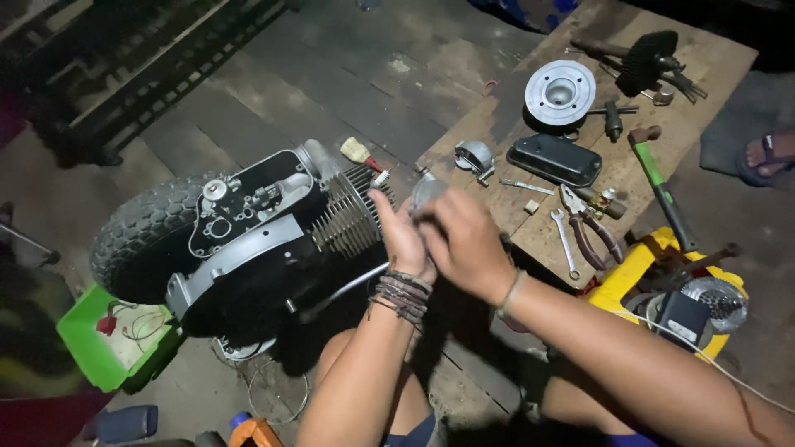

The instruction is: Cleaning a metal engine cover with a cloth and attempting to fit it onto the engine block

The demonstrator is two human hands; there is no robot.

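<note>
A small engine with a black tyre [137,236], a grey crankcase [248,219] and a finned cylinder [348,215] lies on its side on the floor. My left hand [402,240], with cord bracelets at the wrist, rests against the end of the finned cylinder. My right hand [464,240] meets it there, and together the fingers close on a round silvery metal part [428,192] at the cylinder's open end. Most of that part is hidden by the fingers.
A wooden board [596,116] at the right carries a round cylinder head [561,91], a black cover [555,159], pliers [590,225], a spanner [565,242] and a green-handled hammer [660,186]. A yellow machine [662,285] sits beside it. A green tray [108,339] is at lower left. Another person's sandalled foot [766,156] is at far right.
</note>
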